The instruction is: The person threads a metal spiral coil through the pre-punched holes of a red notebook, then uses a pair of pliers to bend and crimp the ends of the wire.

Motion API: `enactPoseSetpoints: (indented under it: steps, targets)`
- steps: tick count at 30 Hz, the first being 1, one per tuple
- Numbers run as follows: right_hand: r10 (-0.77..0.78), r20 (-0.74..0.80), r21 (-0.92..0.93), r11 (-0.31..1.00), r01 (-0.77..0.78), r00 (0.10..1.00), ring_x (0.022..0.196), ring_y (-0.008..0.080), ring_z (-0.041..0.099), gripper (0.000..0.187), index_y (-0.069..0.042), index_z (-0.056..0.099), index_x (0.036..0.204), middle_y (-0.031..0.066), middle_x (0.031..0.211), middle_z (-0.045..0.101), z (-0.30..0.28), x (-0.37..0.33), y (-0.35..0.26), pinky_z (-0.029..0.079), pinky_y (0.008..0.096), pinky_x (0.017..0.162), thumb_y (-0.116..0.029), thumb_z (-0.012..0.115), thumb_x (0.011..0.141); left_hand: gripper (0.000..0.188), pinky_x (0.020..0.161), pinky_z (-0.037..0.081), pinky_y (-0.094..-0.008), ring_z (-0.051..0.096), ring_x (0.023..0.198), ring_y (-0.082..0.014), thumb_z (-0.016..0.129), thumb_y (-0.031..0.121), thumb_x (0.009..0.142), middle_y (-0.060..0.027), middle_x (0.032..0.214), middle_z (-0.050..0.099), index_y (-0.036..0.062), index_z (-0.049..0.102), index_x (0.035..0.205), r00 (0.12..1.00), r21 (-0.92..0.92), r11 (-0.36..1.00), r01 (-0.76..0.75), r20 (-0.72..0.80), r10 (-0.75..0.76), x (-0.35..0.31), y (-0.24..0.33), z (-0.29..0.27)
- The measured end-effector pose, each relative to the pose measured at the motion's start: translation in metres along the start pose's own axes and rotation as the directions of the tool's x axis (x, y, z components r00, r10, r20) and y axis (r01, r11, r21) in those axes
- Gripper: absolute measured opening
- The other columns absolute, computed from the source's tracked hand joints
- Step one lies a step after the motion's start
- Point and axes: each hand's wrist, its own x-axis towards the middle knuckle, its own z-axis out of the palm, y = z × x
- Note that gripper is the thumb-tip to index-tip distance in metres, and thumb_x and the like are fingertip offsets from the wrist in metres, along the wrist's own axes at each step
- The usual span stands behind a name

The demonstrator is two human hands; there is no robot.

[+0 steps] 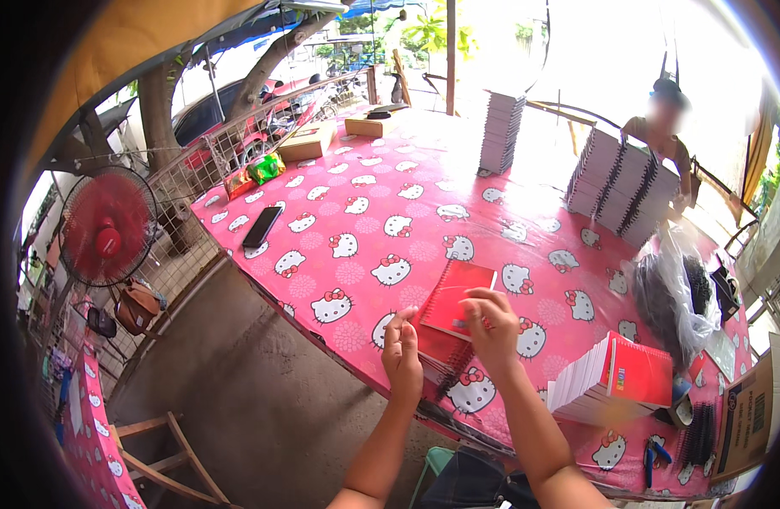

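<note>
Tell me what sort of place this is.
Probably a small open-air workshop. Spiral-bound red notebooks and what look like loose black binding coils lie on a table with a pink patterned cover, and a wire fence with trees beyond suggests it is outdoors.

Occlusion, crop and blur, head view.
Right hand (493, 327) covered part of the top red notebook (459, 290); couldn't tell if its fingertips held anything. Left hand (402, 356) hid part of the lower notebooks (441, 344); contact unclear. Forearms (380, 454) and wooden chair (179, 445) were cut off at bottom edge. Co-worker (683, 159): head blurred, lower body hidden behind bound stack (615, 187). Fan blades (110, 204) smeared. Plastic bag (659, 297): dark contents unreadable. Cardboard box (753, 424) ran into dark right rim. Glare washed out the upper-right background.
</note>
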Motion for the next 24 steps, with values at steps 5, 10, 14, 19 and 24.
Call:
enactPoseSetpoints:
  steps: [5, 10, 14, 19, 24]
  targets:
    - [-0.265, 0.232, -0.04, 0.959, 0.282, 0.936, 0.085, 0.0289, 0.061, 0.012, -0.002, 0.067, 0.077, 0.0099, 0.083, 0.067, 0.008, -0.01, -0.025, 0.05, 0.036, 0.075, -0.01, 0.063, 0.085, 0.031, 0.085, 0.042, -0.0244, 0.053, 0.101, -0.0111, 0.051, 0.022, 0.097, -0.0089, 0.108, 0.058, 0.0003, 0.051, 0.12, 0.989, -0.003, 0.995, 0.099, -0.113, -0.098, -0.002, -0.003, 0.009]
    - [-0.005, 0.174, 0.234, 0.972, -0.036, 0.985, 0.091, 0.0251, 0.065, 0.011, -0.001, 0.069, 0.083, 0.0125, 0.089, 0.07, -0.008, 0.0, -0.007, 0.051, 0.0334, 0.075, -0.011, 0.064, 0.085, 0.018, 0.067, 0.039, -0.019, 0.047, 0.077, -0.0026, 0.053, 0.008, 0.092, -0.0004, 0.087, 0.054, 0.0028, 0.048, 0.109, 0.966, -0.108, 0.991, 0.079, -0.237, -0.103, 0.0, -0.011, 0.001]
    - [0.011, -0.286, -0.037, 0.999, -0.023, 0.958, 0.077, 0.0151, 0.064, 0.017, 0.0, 0.068, 0.088, 0.0071, 0.082, 0.069, -0.004, 0.024, 0.047, 0.049, 0.0279, 0.066, -0.017, 0.064, 0.088, 0.017, 0.071, 0.042, -0.0211, 0.051, 0.08, -0.0055, 0.051, 0.002, 0.089, -0.0037, 0.09, 0.057, 0.0033, 0.048, 0.106, 0.952, -0.085, 0.991, 0.102, -0.282, -0.122, 0.001, -0.02, -0.001]
    - [0.453, -0.137, 0.395, 0.84, -0.371, 0.881, 0.058, 0.0031, 0.043, 0.027, -0.002, 0.065, 0.079, -0.0054, 0.063, 0.053, 0.014, 0.009, 0.058, 0.033, 0.0215, 0.051, -0.025, 0.061, 0.093, 0.018, 0.088, 0.044, -0.0299, 0.056, 0.091, -0.0144, 0.048, 0.0, 0.086, -0.0126, 0.105, 0.061, 0.0016, 0.05, 0.103, 0.963, 0.061, 0.991, -0.115, -0.237, 0.127, 0.003, -0.015, 0.014]
    - [0.447, -0.159, 0.473, 0.817, -0.329, 0.88, 0.056, 0.0034, 0.035, 0.043, -0.005, 0.055, 0.067, -0.0059, 0.058, 0.042, 0.013, 0.009, 0.062, 0.028, 0.0215, 0.051, -0.034, 0.051, 0.098, 0.01, 0.079, 0.044, -0.029, 0.052, 0.083, -0.0132, 0.049, 0.002, 0.089, -0.0079, 0.095, 0.057, -0.0023, 0.056, 0.095, 0.971, -0.058, 0.998, -0.028, -0.239, 0.014, 0.005, -0.016, 0.016]
